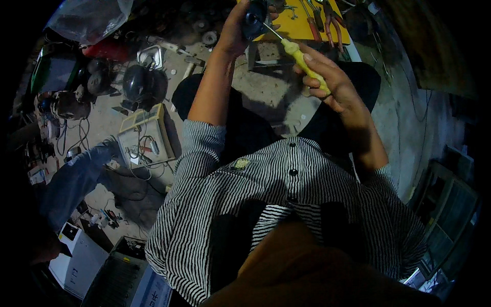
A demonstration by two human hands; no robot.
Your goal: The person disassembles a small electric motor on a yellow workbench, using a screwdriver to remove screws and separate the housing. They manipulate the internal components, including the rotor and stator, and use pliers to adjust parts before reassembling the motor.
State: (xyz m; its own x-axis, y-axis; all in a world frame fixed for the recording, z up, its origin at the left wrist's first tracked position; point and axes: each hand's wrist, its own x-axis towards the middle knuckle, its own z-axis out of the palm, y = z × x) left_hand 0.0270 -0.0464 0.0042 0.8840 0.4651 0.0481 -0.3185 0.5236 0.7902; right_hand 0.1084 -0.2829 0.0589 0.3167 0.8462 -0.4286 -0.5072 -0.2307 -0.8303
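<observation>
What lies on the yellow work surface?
Red-handled pliers, another red-handled tool, a dark-handled tool and a small metal piece. The left hand and the dark part it holds hide whatever lies behind them.

Dark characters (74,275) are seen on the white box (91,258), lower left; dark markings (155,297) are seen on the blue-and-white box (148,286) near it. None can be read clearly.

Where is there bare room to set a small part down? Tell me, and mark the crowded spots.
The concrete floor looks mostly bare between the dark trouser legs; another patch lies right of the right forearm. Crowded: floor at left, around the hammer and cream box, and the yellow board, with pliers on it.
</observation>
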